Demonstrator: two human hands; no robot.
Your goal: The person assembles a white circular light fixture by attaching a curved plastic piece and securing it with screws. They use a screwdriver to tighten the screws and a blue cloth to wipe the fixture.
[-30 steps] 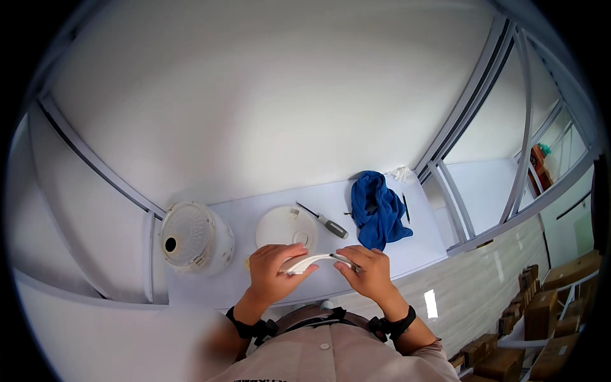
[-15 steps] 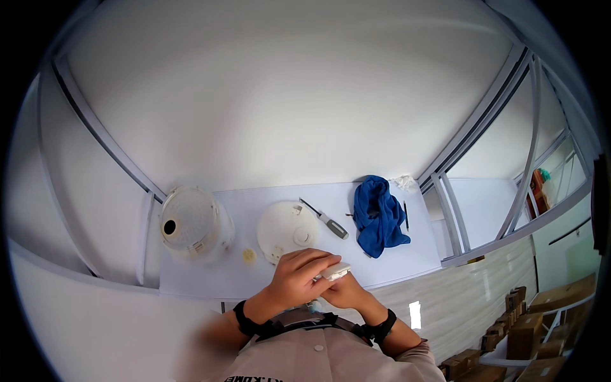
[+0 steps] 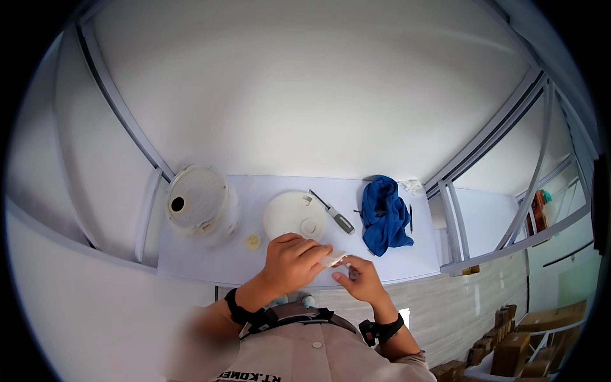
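Note:
A small flat white plastic piece (image 3: 333, 258) is held in my left hand (image 3: 291, 262), fingers closed over it, above the table's near edge. My right hand (image 3: 364, 281) is beside it, fingers curled. Its fingertips are at the piece's right end, and the thumb is lower and apart. A small greyish thing shows between its thumb and fingers, too small to name. Just beyond my left hand lies a round white lid-like disc (image 3: 283, 216) with a raised ring. A screwdriver (image 3: 342, 221) with a grey handle lies at the disc's right side.
A white drum-shaped housing (image 3: 202, 216) with a dark round hole stands at the table's left. Near it lies a small yellowish disc (image 3: 253, 242). A crumpled blue cloth (image 3: 384, 219), a thin black stick (image 3: 411, 218) and white crumpled material (image 3: 414, 186) are at the right.
My hands have moved apart: the right hand has drawn back to the right from under the left. The white piece stays in my left hand. The view has shifted slightly.

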